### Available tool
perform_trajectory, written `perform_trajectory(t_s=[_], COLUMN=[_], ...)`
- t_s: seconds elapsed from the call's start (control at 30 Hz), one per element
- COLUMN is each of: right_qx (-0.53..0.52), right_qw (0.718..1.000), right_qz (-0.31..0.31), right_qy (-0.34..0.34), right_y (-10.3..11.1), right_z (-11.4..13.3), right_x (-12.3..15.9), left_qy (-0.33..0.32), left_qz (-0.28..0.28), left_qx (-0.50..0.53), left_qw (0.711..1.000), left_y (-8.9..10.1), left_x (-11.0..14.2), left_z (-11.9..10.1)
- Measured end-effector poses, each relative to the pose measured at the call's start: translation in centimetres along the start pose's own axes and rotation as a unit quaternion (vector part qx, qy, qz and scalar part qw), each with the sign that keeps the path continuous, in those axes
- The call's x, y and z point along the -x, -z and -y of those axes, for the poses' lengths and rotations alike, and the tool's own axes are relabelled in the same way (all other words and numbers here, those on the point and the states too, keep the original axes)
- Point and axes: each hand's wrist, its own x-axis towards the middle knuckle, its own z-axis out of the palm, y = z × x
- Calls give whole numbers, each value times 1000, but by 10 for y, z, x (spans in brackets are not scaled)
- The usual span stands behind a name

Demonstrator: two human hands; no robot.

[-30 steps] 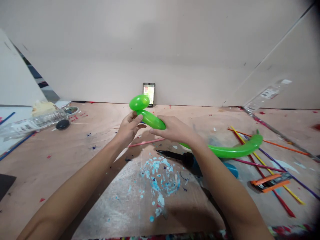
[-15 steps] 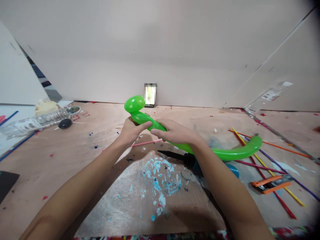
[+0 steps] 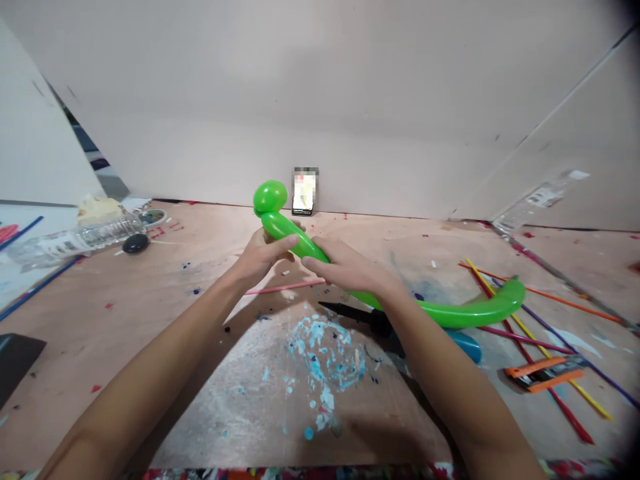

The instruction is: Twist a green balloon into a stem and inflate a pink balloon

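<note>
A long green modelling balloon [image 3: 465,313] stretches across the middle of the view, with a twisted-off round bubble at its far left end. My left hand [image 3: 265,252] is closed around the balloon just below that bubble, thumb on top. Close beside it, my right hand [image 3: 345,267] also grips the balloon, fingers over the top. The balloon's long tail passes behind my right wrist and curves up at its tip on the right. Beneath my right forearm lies a balloon pump [image 3: 380,321] with a black nozzle and a blue body, partly hidden.
A phone [image 3: 305,192] with a lit screen leans on the back wall. Uninflated balloons [image 3: 570,347] and an orange-and-black cutter [image 3: 547,373] lie right. Clear plastic bottles [image 3: 75,243] stand or lie at both sides, near a black oval object [image 3: 135,244]. Pale blue flecks mark the worktable [image 3: 240,427].
The round bubble has turned and tipped more upright at the left end. Both hands keep their hold on the balloon. The view has shifted slightly.
</note>
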Motion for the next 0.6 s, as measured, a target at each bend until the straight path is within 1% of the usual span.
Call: perform_trajectory(t_s=[0.07,0.13,0.2,0.3,0.47,0.6], right_qx=[-38,-37,-9,26,76,128], right_qw=[999,999,1000,1000,997,992], right_qz=[23,21,8,-3,-2,2], right_qy=[-6,-12,-9,-2,12,2], right_y=[5,6,5,-1,-6,-9], right_z=[-3,-5,-7,-10,-11,-6], right_x=[2,2,1,0,-1,0], left_qy=[-4,-17,-27,-24,-9,16], left_qz=[1,-9,-17,-29,-91,-117], left_qx=[29,15,-13,-47,-33,-74], left_qw=[1000,1000,999,998,995,990], left_y=[5,8,6,0,-9,-12], left_x=[-2,-3,-3,-1,1,2], left_z=[3,6,8,8,14,18])
